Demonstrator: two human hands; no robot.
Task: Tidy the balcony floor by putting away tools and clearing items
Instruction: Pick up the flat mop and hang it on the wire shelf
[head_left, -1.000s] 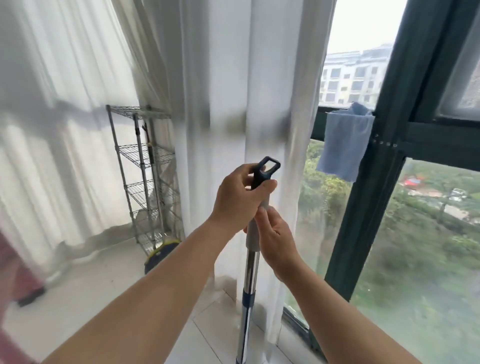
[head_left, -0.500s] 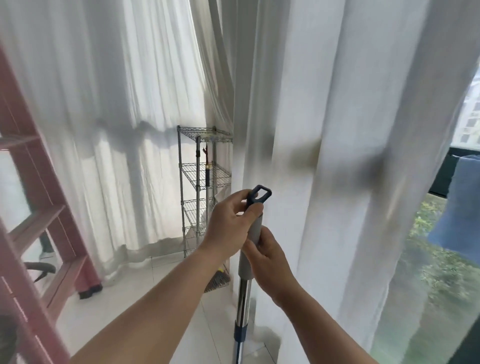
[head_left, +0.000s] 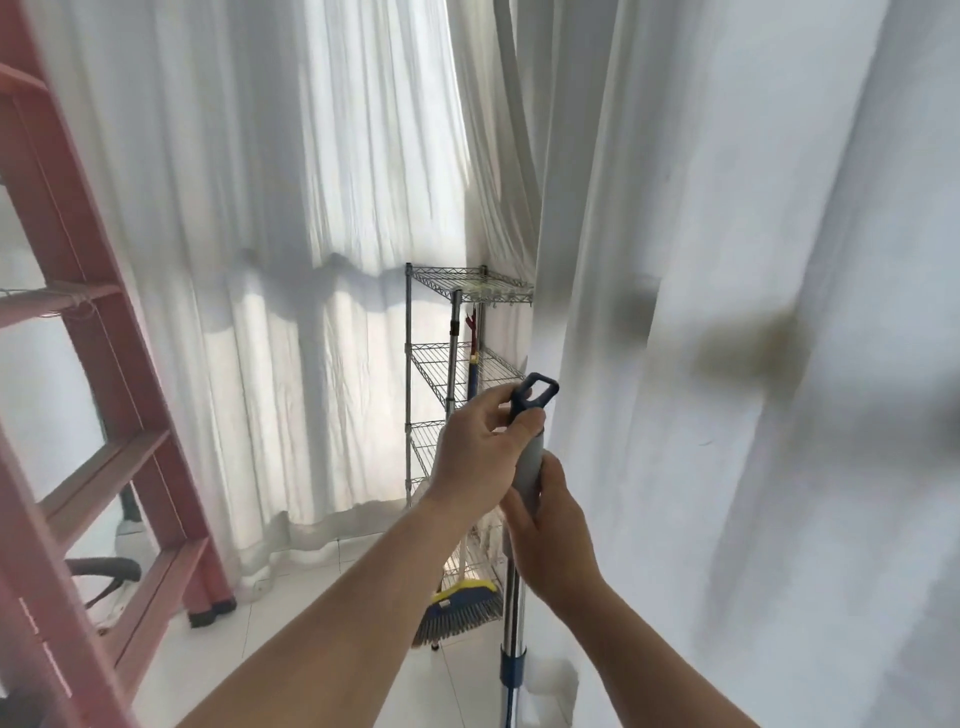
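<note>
Both hands stacked on upright mop pole (head_left: 514, 597): left hand (head_left: 480, 457) on top, right hand (head_left: 550, 519) below, prob. gripping.

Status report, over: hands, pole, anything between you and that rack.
Left hand grips pole top, right hand grips just below. Pole upright. Rack ahead, broom at its foot. Curtain close on right.
</note>
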